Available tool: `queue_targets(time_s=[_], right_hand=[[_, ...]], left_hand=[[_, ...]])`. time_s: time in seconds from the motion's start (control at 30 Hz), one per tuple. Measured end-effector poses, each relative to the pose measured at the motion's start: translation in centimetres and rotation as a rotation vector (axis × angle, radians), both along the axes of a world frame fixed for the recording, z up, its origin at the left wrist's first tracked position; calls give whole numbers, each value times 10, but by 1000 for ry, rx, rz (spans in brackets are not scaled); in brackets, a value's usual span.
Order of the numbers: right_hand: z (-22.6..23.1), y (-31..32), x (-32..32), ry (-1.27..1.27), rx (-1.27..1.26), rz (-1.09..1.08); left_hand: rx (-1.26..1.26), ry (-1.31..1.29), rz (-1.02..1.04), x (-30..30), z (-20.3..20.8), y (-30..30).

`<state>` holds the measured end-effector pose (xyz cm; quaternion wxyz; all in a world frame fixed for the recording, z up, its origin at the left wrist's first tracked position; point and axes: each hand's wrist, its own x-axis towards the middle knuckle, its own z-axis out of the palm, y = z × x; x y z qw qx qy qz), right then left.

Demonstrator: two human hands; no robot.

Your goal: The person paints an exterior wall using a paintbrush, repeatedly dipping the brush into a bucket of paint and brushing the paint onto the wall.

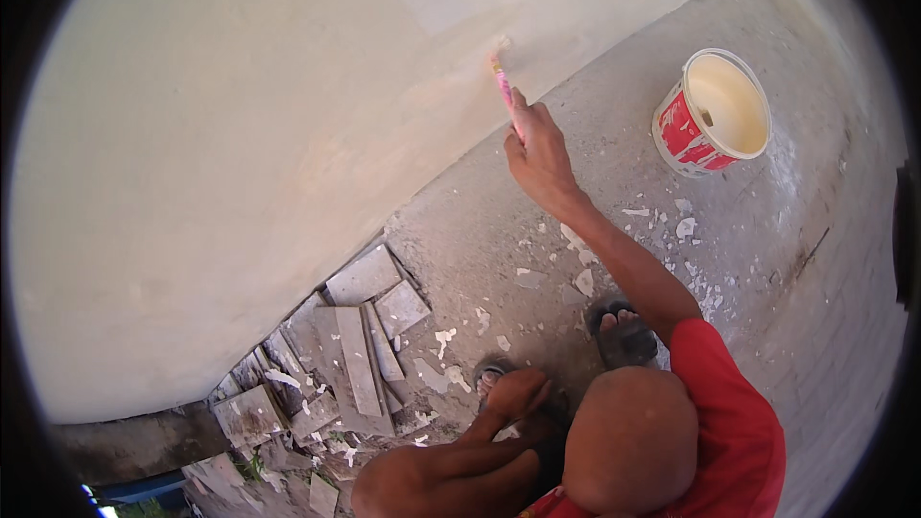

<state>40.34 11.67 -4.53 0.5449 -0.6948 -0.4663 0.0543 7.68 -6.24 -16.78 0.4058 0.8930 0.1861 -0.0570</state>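
Note:
My right hand is stretched forward, its fingers wrapped round the pink handle of a paintbrush. The brush's pale bristle end meets the lower part of the cream wall, a short way above the floor. To the right of that hand stands a white bucket with a red label, its inside coated with cream paint. A small dark thing shows inside it; I cannot make out what it is. My left hand rests low between my bent knees, above my left foot. Its fingers are curled, and no object shows in them.
Several broken tiles and boards lie heaped along the wall's foot at the left. Paint flakes are scattered over the grey concrete floor. My sandalled right foot stands below my outstretched arm.

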Motion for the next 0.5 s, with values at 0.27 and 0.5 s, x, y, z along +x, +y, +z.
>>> queue_targets(time_s=[0.27, 0.5], right_hand=[[43, -17, -6, 149, 14, 310], [23, -22, 90, 139, 1, -187]], left_hand=[[30, -35, 17, -2, -1, -3], [17, -111, 34, 1, -3, -2]])
